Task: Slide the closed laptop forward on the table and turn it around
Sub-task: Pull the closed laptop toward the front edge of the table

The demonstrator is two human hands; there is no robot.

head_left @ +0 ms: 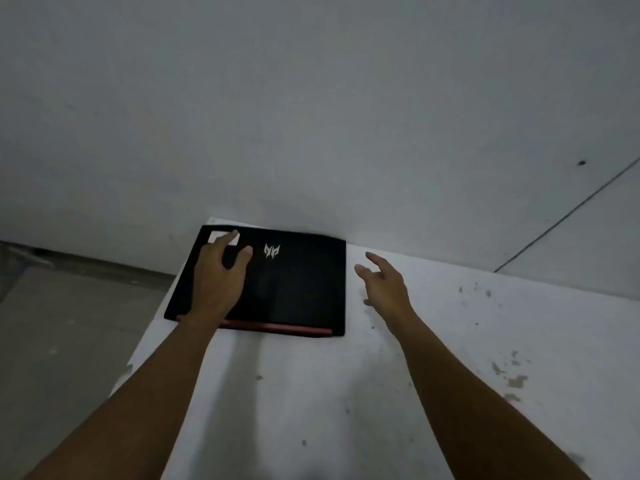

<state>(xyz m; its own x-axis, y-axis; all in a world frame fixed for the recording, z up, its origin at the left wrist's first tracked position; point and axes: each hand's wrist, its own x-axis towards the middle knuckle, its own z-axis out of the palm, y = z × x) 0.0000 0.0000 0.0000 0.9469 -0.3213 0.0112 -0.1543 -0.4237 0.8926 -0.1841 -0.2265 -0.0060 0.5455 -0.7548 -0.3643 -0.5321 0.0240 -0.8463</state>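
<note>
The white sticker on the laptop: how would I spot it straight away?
Find the white table against the wall, then the closed black laptop at its far left corner. The white sticker sits at the lid's far left corner, under the left hand's fingertips, left of the silver logo.

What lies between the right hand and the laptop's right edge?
Only bare white table; in the head view the right hand hovers open just beside the closed laptop.

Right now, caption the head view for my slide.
Left hand flat on closed black laptop at table corner; right hand open beside it.
</note>
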